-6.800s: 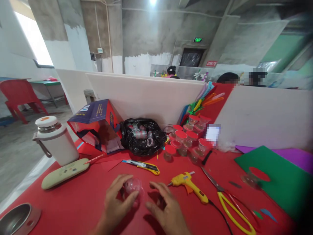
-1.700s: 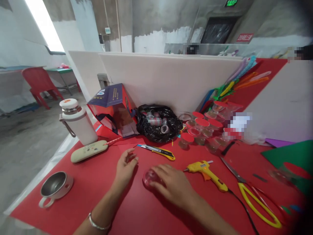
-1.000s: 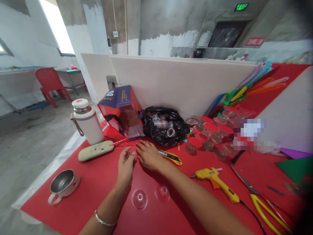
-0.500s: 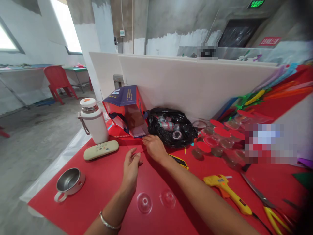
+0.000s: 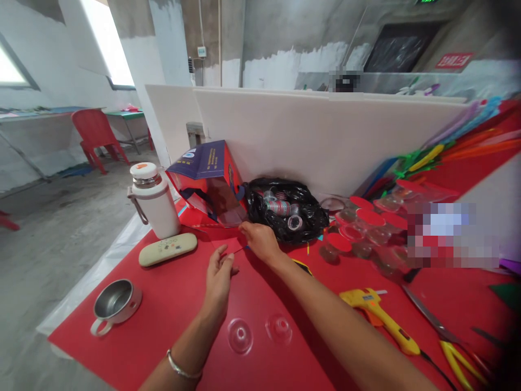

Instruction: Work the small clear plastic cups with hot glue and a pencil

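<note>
In the right grip (image 5: 261,240), striped straw (image 5: 216,225)

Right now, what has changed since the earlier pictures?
The left hand and right hand let go of the clear domes, now on the red tabletop. The right reached forward, beside the paper bag; its grip is unclear. Bottle and glue gun stayed.
</note>
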`<state>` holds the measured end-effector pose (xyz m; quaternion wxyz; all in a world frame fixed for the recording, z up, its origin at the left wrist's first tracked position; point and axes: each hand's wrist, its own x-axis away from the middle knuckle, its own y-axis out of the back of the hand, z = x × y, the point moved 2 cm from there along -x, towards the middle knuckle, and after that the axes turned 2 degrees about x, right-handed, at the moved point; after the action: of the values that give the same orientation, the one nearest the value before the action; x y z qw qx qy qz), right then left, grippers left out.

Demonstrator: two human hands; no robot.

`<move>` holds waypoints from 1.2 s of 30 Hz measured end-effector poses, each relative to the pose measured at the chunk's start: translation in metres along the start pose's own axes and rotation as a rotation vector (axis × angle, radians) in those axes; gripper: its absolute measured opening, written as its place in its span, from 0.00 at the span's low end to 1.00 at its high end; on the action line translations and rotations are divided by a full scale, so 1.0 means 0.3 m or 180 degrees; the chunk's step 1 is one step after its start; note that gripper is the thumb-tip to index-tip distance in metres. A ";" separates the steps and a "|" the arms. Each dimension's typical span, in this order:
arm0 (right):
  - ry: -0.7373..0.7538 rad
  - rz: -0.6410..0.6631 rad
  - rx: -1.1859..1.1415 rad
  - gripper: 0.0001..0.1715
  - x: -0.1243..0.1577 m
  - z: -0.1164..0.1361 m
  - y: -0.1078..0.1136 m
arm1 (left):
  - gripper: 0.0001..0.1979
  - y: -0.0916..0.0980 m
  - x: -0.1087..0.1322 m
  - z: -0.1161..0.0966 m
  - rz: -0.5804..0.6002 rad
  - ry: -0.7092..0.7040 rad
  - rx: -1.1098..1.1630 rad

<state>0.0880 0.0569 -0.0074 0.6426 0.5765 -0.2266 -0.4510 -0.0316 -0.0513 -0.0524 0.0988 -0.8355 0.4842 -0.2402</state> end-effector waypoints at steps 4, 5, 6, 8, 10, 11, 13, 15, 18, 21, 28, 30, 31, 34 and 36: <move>0.0132 0.0105 -0.0168 0.14 0.041 0.009 0.019 | 0.23 -0.001 -0.001 -0.011 -0.0048 -0.0021 0.0088; 0.0155 0.0129 -0.0199 0.13 0.059 0.005 0.029 | 0.22 0.000 -0.001 -0.016 -0.0073 -0.0033 0.0119; 0.0154 0.0151 -0.0217 0.13 0.081 -0.003 0.042 | 0.21 0.001 -0.001 -0.021 -0.0100 -0.0046 0.0152; 0.0088 0.0206 -0.0216 0.15 0.132 -0.030 0.074 | 0.20 0.003 0.001 -0.031 -0.0133 -0.0063 0.0227; -0.0043 0.0323 -0.0132 0.15 0.189 -0.068 0.107 | 0.19 0.002 0.006 -0.038 -0.0118 -0.0046 0.0306; -0.0142 0.0402 -0.0045 0.15 0.217 -0.088 0.122 | 0.19 0.000 0.010 -0.039 -0.0095 -0.0024 0.0345; -0.0375 0.0552 0.0154 0.16 0.267 -0.126 0.144 | 0.17 -0.006 0.020 -0.038 -0.0030 0.0037 0.0411; -0.0582 0.0669 0.0323 0.16 0.303 -0.153 0.152 | 0.16 -0.015 0.029 -0.033 0.0046 0.0102 0.0460; -0.0716 0.0761 0.0451 0.16 0.329 -0.167 0.141 | 0.16 -0.026 0.037 -0.024 0.0168 0.0205 0.0511; -0.0717 0.0744 0.0491 0.17 0.325 -0.159 0.123 | 0.16 -0.034 0.039 -0.016 0.0280 0.0326 0.0556; -0.0606 0.0797 0.0490 0.15 0.314 -0.135 0.120 | 0.16 -0.043 0.036 -0.013 0.0489 0.0526 0.0731; -0.0551 0.0840 0.0435 0.16 0.327 -0.128 0.124 | 0.17 -0.042 0.033 -0.016 0.0531 0.0481 0.0745; -0.0520 0.0868 0.0406 0.16 0.333 -0.124 0.125 | 0.18 -0.041 0.032 -0.018 0.0543 0.0433 0.0731; -0.0446 0.0939 0.0326 0.17 0.347 -0.107 0.122 | 0.17 -0.034 0.033 -0.026 0.0524 0.0216 0.0581; -0.0408 0.0950 0.0277 0.16 0.345 -0.089 0.117 | 0.16 -0.027 0.036 -0.033 0.0462 0.0040 0.0413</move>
<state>0.1716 -0.0183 -0.0042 0.6611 0.5338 -0.3695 -0.3761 -0.0259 -0.0559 -0.0372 0.1668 -0.7885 0.5275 -0.2685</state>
